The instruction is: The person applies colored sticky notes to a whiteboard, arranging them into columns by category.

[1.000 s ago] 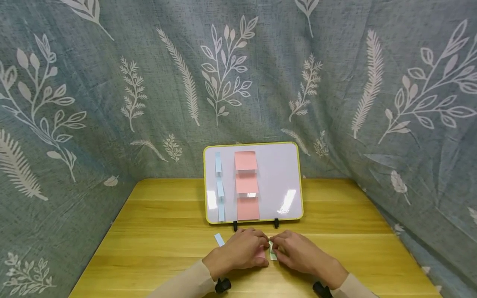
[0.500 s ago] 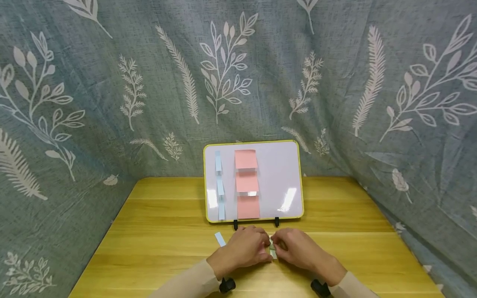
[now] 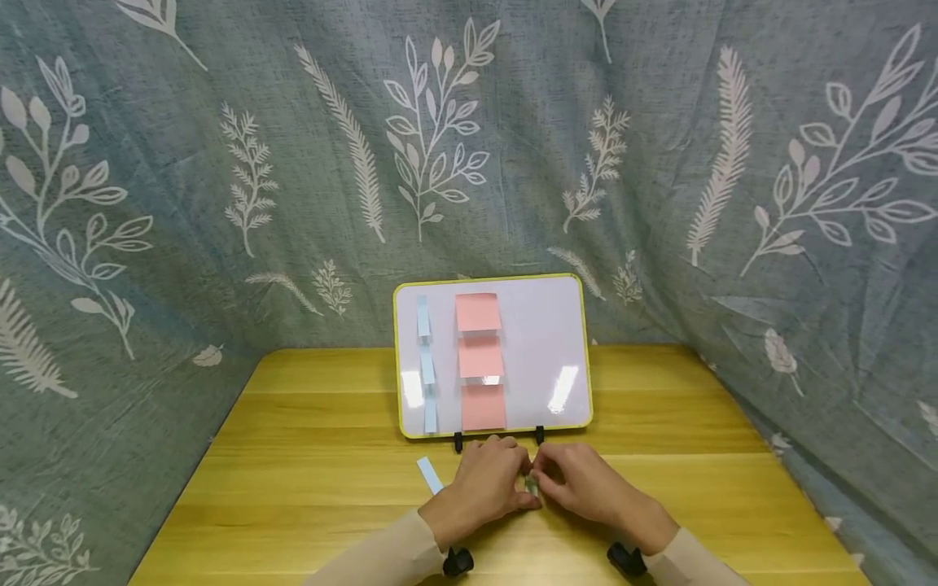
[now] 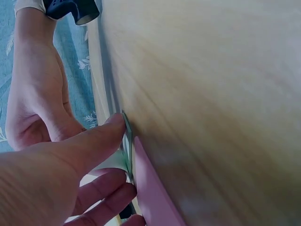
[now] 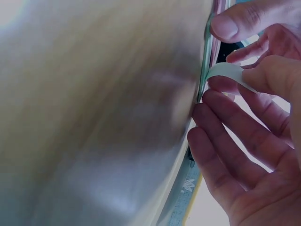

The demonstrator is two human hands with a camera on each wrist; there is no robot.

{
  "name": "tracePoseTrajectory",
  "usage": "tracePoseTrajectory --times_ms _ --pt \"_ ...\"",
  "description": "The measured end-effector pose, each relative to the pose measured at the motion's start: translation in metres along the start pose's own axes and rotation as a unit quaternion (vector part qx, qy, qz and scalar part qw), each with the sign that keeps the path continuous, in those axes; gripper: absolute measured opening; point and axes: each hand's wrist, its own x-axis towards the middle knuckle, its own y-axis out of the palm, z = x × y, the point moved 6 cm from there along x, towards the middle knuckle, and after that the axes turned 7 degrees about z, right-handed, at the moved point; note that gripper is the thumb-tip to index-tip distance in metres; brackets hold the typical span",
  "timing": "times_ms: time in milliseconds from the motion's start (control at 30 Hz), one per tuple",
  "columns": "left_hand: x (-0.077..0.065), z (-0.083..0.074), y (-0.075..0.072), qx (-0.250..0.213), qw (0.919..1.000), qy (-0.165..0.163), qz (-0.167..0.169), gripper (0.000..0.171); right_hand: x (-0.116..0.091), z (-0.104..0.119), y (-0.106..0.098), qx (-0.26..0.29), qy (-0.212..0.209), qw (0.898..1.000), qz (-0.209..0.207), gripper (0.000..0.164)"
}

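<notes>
My left hand (image 3: 487, 488) arches over a small stack of narrow green sticky notes (image 3: 531, 487) on the table. In the left wrist view its thumb presses one end of the green stack (image 4: 128, 136), while the other fingertips touch down farther along beside a pink sticky pad (image 4: 155, 193). My right hand (image 3: 586, 484) pinches the lifted end of a green sticky note (image 5: 225, 70) between thumb and forefinger. That note bows up in a curve from the stack. Its remaining fingers spread loosely below. From the head view the pink pad is hidden by my left hand.
Just beyond the hands, a yellow-rimmed whiteboard (image 3: 542, 350) leans on a stand with black feet (image 3: 458, 442). It bears a column of narrow blue notes (image 3: 422, 316) and a column of square pink notes (image 3: 480, 358). A blue strip (image 3: 429, 475) lies left of my left hand.
My left thumb has slid right onto the near end of the green stack. My right fingers have closed on a green note's end and lifted it. The head view has shifted slightly.
</notes>
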Motion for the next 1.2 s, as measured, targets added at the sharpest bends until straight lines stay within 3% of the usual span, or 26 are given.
tracePoseTrajectory --times_ms 700,1200 --pt "0.002 0.003 0.000 -0.002 0.9998 -0.011 0.014 0.055 0.015 -0.015 -0.019 -0.004 0.023 0.998 -0.058 0.010" --pt "0.001 0.003 -0.002 -0.007 0.9995 -0.022 0.019 0.068 0.023 -0.023 -0.029 -0.007 0.035 0.997 -0.073 0.013"
